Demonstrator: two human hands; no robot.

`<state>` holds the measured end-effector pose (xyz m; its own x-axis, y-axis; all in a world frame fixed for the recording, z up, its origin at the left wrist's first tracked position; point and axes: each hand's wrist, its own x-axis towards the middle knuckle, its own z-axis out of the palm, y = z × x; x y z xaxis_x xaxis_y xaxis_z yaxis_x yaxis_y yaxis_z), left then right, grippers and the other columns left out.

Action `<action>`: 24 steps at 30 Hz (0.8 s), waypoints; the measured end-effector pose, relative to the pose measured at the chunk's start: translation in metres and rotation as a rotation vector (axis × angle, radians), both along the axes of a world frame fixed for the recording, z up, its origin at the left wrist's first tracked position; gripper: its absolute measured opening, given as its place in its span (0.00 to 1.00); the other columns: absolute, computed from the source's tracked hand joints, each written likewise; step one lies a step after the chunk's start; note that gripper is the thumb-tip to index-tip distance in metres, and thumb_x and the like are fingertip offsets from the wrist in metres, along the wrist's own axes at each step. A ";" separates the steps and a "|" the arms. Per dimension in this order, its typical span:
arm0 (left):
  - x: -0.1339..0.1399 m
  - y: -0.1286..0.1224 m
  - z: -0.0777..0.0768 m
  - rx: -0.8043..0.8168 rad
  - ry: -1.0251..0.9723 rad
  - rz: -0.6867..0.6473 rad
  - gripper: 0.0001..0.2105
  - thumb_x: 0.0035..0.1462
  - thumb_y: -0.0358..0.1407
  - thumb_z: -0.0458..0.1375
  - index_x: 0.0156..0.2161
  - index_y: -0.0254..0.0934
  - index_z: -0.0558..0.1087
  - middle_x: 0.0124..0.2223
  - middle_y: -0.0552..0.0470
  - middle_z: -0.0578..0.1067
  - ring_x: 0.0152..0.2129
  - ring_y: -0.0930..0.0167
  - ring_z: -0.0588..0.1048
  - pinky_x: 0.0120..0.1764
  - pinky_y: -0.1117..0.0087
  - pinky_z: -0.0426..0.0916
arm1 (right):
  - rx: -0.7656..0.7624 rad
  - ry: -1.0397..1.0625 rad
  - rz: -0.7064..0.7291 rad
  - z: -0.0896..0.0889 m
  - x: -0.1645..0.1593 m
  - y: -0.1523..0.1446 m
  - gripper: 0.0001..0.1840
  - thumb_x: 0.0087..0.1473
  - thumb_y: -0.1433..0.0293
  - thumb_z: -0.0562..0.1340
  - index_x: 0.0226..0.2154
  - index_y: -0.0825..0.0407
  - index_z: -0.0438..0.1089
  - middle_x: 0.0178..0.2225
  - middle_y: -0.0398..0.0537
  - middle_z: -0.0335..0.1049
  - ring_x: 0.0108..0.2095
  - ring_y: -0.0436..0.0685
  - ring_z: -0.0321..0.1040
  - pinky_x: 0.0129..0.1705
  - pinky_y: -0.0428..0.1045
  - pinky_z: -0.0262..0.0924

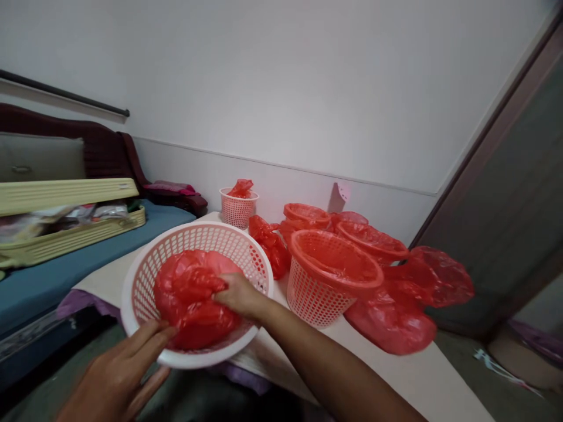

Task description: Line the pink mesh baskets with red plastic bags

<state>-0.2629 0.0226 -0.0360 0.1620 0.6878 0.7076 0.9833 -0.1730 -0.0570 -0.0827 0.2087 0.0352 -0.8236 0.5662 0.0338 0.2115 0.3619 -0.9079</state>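
Pressing into the crumpled red plastic bag (193, 305), my right hand (240, 296) pinches a fold of it inside the round white perforated plastic basket (197, 293), which sits tilted at the near edge of the pale table (440, 381). My left hand (118, 375) steadies the basket's near rim with fingers spread flat. I judge the film light, soft and slippery; bunched folds give the surest hold. A pink lattice basket (328, 278) stands just right.

White wall (281, 76), blue bed (39, 281) at left w/ maroon headboard (101, 149).
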 end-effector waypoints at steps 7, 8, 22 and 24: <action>-0.002 0.048 0.034 -0.125 -0.073 0.056 0.15 0.62 0.41 0.51 0.51 0.40 0.68 0.50 0.44 0.74 0.37 0.66 0.80 0.33 0.71 0.73 | -0.635 0.720 -0.199 0.063 -0.002 0.039 0.15 0.34 0.77 0.66 0.30 0.52 0.69 0.19 0.37 0.69 0.21 0.52 0.69 0.29 0.48 0.69; -0.002 0.054 0.040 -0.160 -0.113 0.054 0.13 0.63 0.41 0.51 0.50 0.40 0.68 0.49 0.44 0.74 0.36 0.67 0.79 0.33 0.70 0.72 | -0.623 0.758 -0.232 0.073 -0.002 0.046 0.14 0.35 0.78 0.66 0.29 0.52 0.68 0.19 0.36 0.68 0.21 0.51 0.68 0.29 0.47 0.68; -0.046 0.136 0.071 -0.246 -0.375 0.198 0.20 0.60 0.52 0.49 0.43 0.36 0.69 0.41 0.45 0.70 0.37 0.59 0.73 0.35 0.62 0.66 | -0.193 1.177 -0.377 0.206 0.087 0.086 0.14 0.38 0.83 0.60 0.27 0.50 0.63 0.22 0.36 0.69 0.27 0.50 0.71 0.35 0.46 0.71; -0.045 0.141 0.073 -0.260 -0.386 0.187 0.22 0.60 0.52 0.49 0.46 0.35 0.69 0.45 0.43 0.70 0.38 0.59 0.73 0.38 0.61 0.67 | -0.133 1.193 -0.369 0.208 0.110 0.081 0.14 0.37 0.82 0.60 0.26 0.49 0.63 0.22 0.35 0.68 0.26 0.50 0.70 0.34 0.45 0.71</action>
<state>-0.3077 0.1637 0.0374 -0.2209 0.8417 0.4927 0.9395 0.0480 0.3391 0.0270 0.2896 0.2430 -0.1113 0.8121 0.5728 -0.6962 0.3476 -0.6281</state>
